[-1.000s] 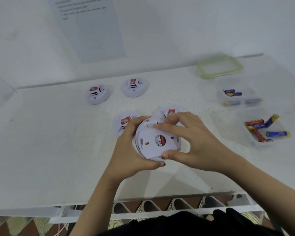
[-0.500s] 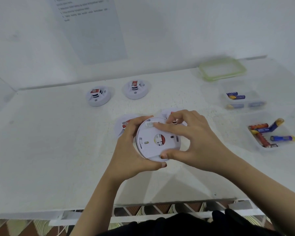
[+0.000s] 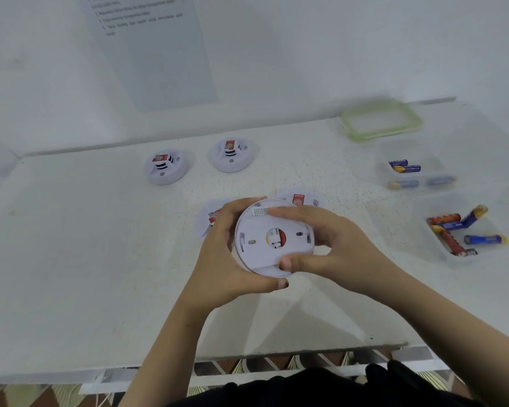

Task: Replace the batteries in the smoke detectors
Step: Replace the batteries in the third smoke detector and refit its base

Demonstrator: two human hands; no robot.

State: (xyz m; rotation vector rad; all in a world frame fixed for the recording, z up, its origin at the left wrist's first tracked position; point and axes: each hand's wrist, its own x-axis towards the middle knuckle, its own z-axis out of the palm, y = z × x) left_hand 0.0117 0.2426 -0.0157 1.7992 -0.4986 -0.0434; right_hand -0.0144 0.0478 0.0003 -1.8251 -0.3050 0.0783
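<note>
White smoke detector [image 3: 272, 239], back up, is clamped in our left grip [image 3: 221, 259] and right grip [image 3: 335, 248]; four others [image 3: 166, 168] wait on the bench [image 3: 86, 259], so most work likely remains.

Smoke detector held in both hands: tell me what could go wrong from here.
1. The left hand and right hand grip the smoke detector only by its rim, above the table; if the back gives suddenly, it may slip onto the two detectors lying just behind.
2. The nearer container mixes red and blue batteries, and the farther container holds more; old and new cells could get confused.
</note>
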